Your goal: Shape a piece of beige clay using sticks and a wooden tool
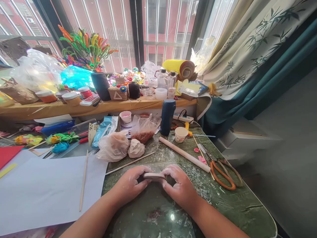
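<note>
Head view: left hand and right hand pinch opposite ends of a flat pale clay piece, held above the green table. Looks mid-shaping: slab already flattened, form seemingly unfinished. Clay lump unshaped; rolling pin lies aside.

Single head-worn view, looking forward and down from above the near edge of the green table, both forearms entering at bottom of frame. Facing the window across the top, crowded sill beneath it. Tabletop close, filling lower centre; no second view sharing any part.
</note>
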`<state>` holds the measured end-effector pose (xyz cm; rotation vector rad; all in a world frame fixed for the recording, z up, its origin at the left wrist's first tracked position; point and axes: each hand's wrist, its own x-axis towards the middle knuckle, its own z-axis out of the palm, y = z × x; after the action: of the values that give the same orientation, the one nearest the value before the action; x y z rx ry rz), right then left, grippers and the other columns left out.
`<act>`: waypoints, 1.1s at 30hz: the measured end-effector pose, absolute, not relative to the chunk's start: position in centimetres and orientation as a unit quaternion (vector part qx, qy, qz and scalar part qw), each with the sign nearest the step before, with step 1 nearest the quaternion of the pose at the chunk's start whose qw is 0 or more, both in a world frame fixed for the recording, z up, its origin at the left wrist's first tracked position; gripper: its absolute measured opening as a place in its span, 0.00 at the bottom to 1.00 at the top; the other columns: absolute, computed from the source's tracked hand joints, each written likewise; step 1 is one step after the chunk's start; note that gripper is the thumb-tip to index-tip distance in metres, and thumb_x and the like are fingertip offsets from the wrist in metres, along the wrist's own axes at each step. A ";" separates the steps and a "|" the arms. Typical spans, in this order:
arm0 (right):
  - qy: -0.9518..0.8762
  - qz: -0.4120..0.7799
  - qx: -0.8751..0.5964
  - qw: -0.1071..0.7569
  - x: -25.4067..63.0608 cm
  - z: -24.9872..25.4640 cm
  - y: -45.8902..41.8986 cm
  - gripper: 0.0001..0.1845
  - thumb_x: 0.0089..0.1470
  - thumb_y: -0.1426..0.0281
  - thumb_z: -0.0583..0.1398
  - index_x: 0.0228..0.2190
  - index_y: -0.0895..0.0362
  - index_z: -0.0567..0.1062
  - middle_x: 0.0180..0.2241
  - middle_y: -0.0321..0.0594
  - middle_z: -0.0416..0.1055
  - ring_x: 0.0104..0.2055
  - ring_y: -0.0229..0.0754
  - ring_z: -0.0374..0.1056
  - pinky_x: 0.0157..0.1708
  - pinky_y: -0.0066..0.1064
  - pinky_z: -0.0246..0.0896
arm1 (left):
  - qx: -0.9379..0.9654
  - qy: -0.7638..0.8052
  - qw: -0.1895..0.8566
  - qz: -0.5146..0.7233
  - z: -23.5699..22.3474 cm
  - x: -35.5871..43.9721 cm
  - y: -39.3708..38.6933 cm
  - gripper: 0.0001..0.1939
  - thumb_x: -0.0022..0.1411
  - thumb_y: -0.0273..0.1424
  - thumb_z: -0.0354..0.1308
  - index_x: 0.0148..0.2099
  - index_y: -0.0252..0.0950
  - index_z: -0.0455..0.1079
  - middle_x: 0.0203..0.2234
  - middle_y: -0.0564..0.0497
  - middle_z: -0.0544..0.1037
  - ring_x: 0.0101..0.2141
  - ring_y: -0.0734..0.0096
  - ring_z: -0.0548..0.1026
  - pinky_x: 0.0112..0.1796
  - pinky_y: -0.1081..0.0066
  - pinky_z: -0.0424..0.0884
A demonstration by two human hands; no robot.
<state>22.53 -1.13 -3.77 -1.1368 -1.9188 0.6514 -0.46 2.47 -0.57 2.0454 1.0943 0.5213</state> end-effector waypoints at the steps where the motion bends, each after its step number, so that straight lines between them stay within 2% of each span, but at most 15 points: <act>1: -0.759 0.248 -0.454 0.396 22.5 -3.8 -1.1 0.03 0.59 0.72 0.61 0.35 0.52 0.74 0.34 0.38 0.72 0.38 0.45 0.68 0.41 0.36 0.63 | 0.799 0.429 0.369 0.202 -0.6 -0.5 2.5 0.08 0.63 0.28 0.59 0.44 0.39 0.76 0.39 0.51 0.82 0.40 0.62 0.78 0.41 0.70 0.70; 4: -0.770 0.237 -0.446 0.390 22.5 -3.9 -1.1 0.03 0.59 0.72 0.61 0.33 0.52 0.73 0.34 0.38 0.72 0.38 0.45 0.68 0.40 0.36 0.63 | 0.795 0.433 0.369 0.211 -0.7 -0.4 2.5 0.08 0.64 0.30 0.59 0.45 0.40 0.76 0.41 0.50 0.82 0.41 0.62 0.78 0.43 0.69 0.71; 12: -0.769 0.259 -0.431 0.396 22.7 -3.8 -1.2 0.02 0.61 0.71 0.61 0.35 0.52 0.73 0.34 0.37 0.73 0.39 0.44 0.68 0.41 0.34 0.62 | 0.803 0.415 0.369 0.218 -0.7 -0.4 2.4 0.10 0.62 0.28 0.59 0.46 0.40 0.77 0.41 0.50 0.82 0.42 0.62 0.79 0.45 0.69 0.71; 15: -0.772 0.257 -0.448 0.371 22.6 -3.8 -1.2 0.04 0.61 0.70 0.61 0.32 0.52 0.72 0.32 0.36 0.71 0.37 0.43 0.67 0.39 0.34 0.61 | 0.798 0.423 0.369 0.218 -0.8 -0.5 2.4 0.10 0.64 0.30 0.59 0.46 0.40 0.77 0.42 0.49 0.82 0.42 0.61 0.79 0.45 0.68 0.72; 22: -0.771 0.276 -0.470 0.331 22.4 -4.1 -0.8 0.02 0.59 0.71 0.64 0.35 0.52 0.75 0.34 0.36 0.72 0.39 0.45 0.68 0.41 0.34 0.61 | 0.799 0.420 0.371 0.216 -0.7 -0.5 2.4 0.10 0.63 0.28 0.58 0.46 0.40 0.77 0.41 0.50 0.82 0.42 0.62 0.79 0.44 0.68 0.71; 26: -0.766 0.280 -0.454 0.360 22.7 -4.0 -0.8 0.01 0.62 0.70 0.62 0.37 0.52 0.75 0.35 0.37 0.72 0.40 0.44 0.68 0.42 0.35 0.62 | 0.795 0.430 0.370 0.214 -0.6 -0.4 2.4 0.10 0.63 0.28 0.58 0.45 0.39 0.77 0.41 0.50 0.82 0.41 0.61 0.78 0.43 0.68 0.71; 30: -0.757 0.280 -0.466 0.361 22.7 -3.7 -0.9 0.03 0.61 0.70 0.62 0.33 0.53 0.74 0.33 0.37 0.72 0.39 0.45 0.67 0.41 0.35 0.62 | 0.798 0.428 0.368 0.214 -0.6 -0.5 2.5 0.09 0.64 0.30 0.59 0.45 0.39 0.76 0.41 0.50 0.82 0.41 0.61 0.78 0.44 0.68 0.71; 33: -0.756 0.288 -0.453 0.374 22.6 -3.5 -0.9 0.02 0.61 0.72 0.61 0.36 0.52 0.74 0.35 0.37 0.73 0.41 0.45 0.68 0.43 0.36 0.63 | 0.796 0.423 0.375 0.215 -0.6 -0.5 2.5 0.10 0.63 0.27 0.58 0.46 0.40 0.76 0.41 0.51 0.82 0.42 0.62 0.78 0.44 0.69 0.70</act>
<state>22.62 -0.94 -3.52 -1.1610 -1.9348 0.7382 -0.50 2.50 -0.65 2.0374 1.0823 0.5505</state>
